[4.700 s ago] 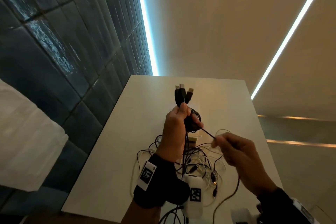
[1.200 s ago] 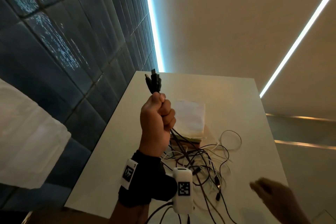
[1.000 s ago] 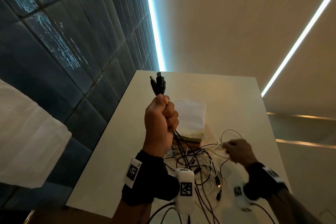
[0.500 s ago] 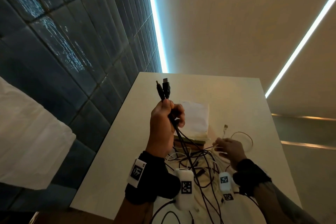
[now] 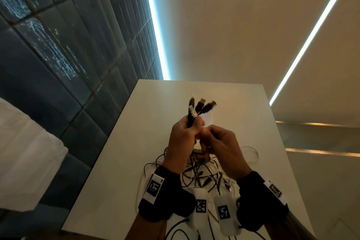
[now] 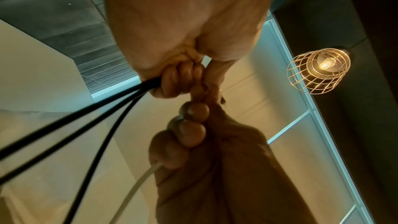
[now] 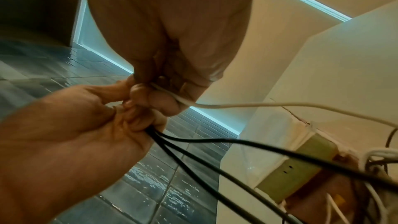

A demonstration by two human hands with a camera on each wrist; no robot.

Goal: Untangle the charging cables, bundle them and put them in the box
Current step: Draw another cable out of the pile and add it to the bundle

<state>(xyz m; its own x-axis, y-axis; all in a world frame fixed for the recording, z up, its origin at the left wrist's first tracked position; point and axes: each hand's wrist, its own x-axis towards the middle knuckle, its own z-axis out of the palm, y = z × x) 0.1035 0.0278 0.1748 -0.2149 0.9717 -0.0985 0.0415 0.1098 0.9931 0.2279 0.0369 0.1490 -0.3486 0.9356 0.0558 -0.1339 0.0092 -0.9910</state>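
Left hand (image 5: 182, 142): fingers (image 6: 183, 77) clenched round three black cables (image 6: 86, 117), plug ends (image 5: 200, 107) fanned out above the fist. Probably gathered by the ends so each lead can be drawn free of the knot below and kept in order for bundling.

Right hand (image 5: 224, 146): fingers (image 7: 155, 98) pinching a white cable (image 7: 247, 105), its white plug (image 5: 192, 112) raised against the black plugs, knuckles touching the left hand. Judged purpose: adding this lead to the held set.

Pose: both hands raised above the tangle, wrists low, fingers pointing up and away from the body; a black cuff (image 5: 165, 200) on each wrist.

Tangle (image 5: 202, 173): black and white leads heaped on the surface (image 5: 148, 115), directly below the hands, still knotted.

Box (image 7: 297, 168): green-sided, beside the tangle on its far side, partly under trailing leads; no bundle visible in it.

Stage, as judged: untangling under way, bundling not begun.
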